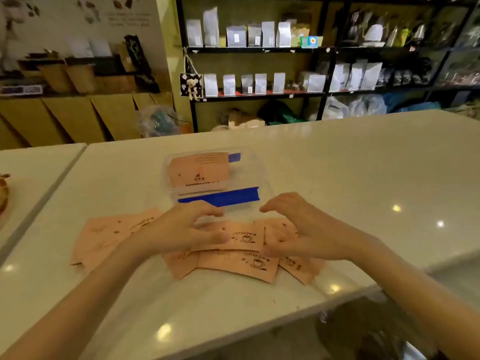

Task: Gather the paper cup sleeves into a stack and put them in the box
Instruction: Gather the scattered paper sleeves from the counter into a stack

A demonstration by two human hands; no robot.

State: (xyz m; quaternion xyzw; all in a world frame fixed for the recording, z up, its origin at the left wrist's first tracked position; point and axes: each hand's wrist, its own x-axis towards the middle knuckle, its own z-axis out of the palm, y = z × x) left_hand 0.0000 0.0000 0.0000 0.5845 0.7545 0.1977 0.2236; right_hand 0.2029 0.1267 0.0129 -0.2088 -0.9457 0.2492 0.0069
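Several flat pink-brown paper cup sleeves (241, 263) with a coffee-cup print lie scattered on the white counter in front of me. A clear plastic box (255, 165) with blue tape strips stands just beyond them; a stack of sleeves (198, 171) lies inside it, against its left side. My left hand (181, 227) rests over the sleeves left of centre, fingers spread and touching one sleeve (246, 236). My right hand (293, 227) hovers over the sleeves on the right, fingers curved and apart. More sleeves (104, 237) lie to the left, partly hidden by my left forearm.
The white counter (363, 172) runs wide to the right and far side. A second counter (33, 167) adjoins on the left across a seam, with a brown object (4, 193) at its edge. Shelves of bags stand behind. The counter's near edge drops off at lower right.
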